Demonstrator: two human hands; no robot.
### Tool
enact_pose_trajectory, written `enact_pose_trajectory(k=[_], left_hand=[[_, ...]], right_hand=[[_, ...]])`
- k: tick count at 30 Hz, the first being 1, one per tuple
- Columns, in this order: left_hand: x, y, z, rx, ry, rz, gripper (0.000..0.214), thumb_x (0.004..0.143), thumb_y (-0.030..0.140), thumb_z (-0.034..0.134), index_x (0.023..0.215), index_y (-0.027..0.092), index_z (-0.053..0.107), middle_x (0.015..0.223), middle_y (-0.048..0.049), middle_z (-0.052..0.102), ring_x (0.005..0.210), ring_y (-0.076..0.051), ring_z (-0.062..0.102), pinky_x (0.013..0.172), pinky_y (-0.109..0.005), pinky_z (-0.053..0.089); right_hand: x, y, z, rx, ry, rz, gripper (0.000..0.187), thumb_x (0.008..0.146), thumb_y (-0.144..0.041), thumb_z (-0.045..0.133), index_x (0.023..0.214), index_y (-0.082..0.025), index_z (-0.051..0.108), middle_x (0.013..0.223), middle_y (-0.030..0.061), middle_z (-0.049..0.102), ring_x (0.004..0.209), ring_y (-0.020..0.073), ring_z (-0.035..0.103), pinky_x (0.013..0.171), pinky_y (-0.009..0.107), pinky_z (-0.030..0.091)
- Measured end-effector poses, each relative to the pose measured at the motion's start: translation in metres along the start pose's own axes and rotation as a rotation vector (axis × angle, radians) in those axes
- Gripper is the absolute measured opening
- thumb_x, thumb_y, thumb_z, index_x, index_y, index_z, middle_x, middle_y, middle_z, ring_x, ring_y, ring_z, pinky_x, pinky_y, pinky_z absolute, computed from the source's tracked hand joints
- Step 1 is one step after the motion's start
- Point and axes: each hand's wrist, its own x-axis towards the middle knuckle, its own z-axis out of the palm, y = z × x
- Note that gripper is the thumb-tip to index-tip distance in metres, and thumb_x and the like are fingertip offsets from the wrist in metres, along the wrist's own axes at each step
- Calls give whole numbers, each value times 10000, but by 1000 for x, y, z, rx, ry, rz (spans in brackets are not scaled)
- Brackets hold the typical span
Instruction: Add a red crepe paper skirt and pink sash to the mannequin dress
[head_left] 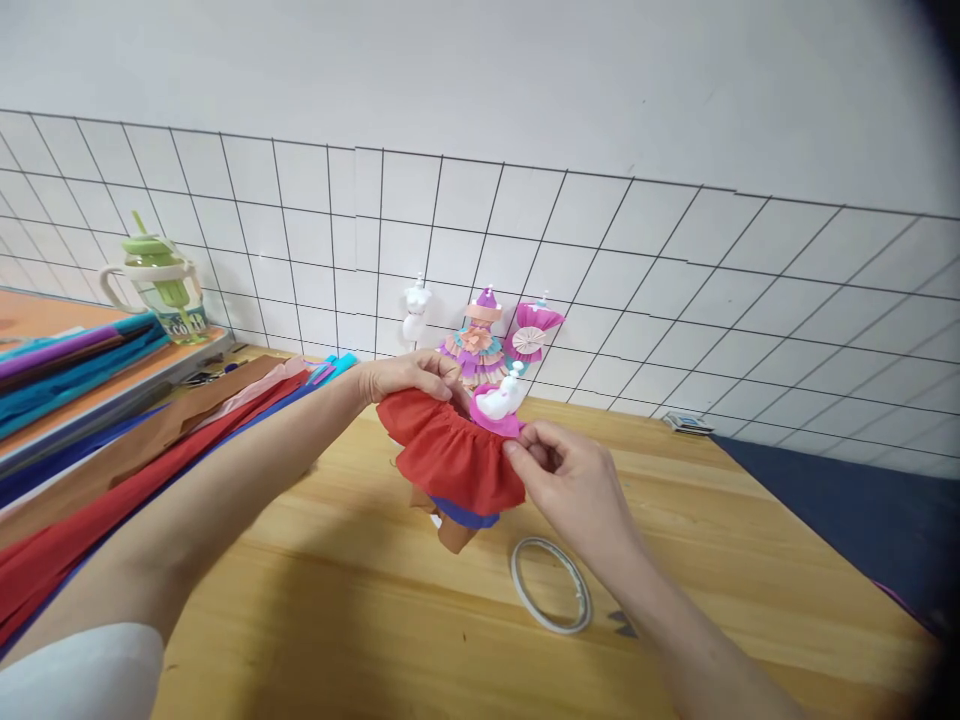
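Observation:
A gathered red ruffle point(465, 452) hangs between my two hands, in front of a small white dress form point(501, 402) with a magenta piece round it. My left hand point(412, 378) pinches the ruffle's upper edge at its left side. At the right end, my right hand point(559, 462) pinches that edge between thumb and fingers. Below the red layer show a blue layer point(469, 514) and a brown layer point(454, 536). The lower part of the dress form is hidden behind the ruffle.
Behind stand a bare white dress form point(416, 308) and two dressed ones, in a tiered dress point(476, 345) and a magenta outfit point(534, 335). A tape roll point(551, 628) lies at front right. Coloured strips point(142, 475) and a green-lidded bottle point(161, 285) are at left.

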Motion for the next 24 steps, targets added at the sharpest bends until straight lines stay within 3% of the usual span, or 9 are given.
enact_pose_trajectory(k=[5, 11, 15, 20, 24], left_hand=[[-4, -4, -4, 0, 10, 13, 237, 675, 172, 736, 602, 139, 513, 649, -11, 644, 626, -126, 608, 674, -256, 486], [-3, -5, -1, 2, 0, -2, 275, 660, 213, 765, 600, 144, 505, 671, -42, 659, 826, -209, 669, 716, -276, 491], [-4, -4, 1, -3, -16, -8, 279, 673, 226, 760, 633, 147, 495, 780, -83, 708, 823, -226, 680, 751, -335, 509], [-7, -2, 1, 15, -9, 12, 263, 685, 203, 748, 633, 143, 497, 849, -115, 725, 893, -247, 684, 843, -380, 496], [-13, 2, 4, 72, 19, 7, 269, 694, 190, 732, 608, 143, 481, 919, -132, 734, 912, -244, 685, 862, -379, 487]], right_hand=[[-13, -10, -8, 67, -16, -80, 184, 780, -253, 526, 600, -212, 523, 626, 0, 535, 575, 145, 498, 536, 268, 393], [-27, -24, -12, 199, -66, -85, 199, 776, -232, 541, 579, -207, 553, 875, 68, 690, 768, 183, 629, 551, 255, 427], [-28, -24, -10, 214, -147, -21, 204, 778, -239, 528, 576, -208, 532, 915, 88, 729, 817, 212, 674, 532, 257, 427], [-21, -16, -11, 149, -145, 10, 205, 784, -261, 515, 584, -216, 508, 975, 116, 749, 910, 253, 686, 527, 263, 422], [-16, -10, -14, 136, -144, 40, 192, 763, -274, 531, 581, -217, 514, 1043, 117, 743, 841, 250, 699, 522, 278, 429]])
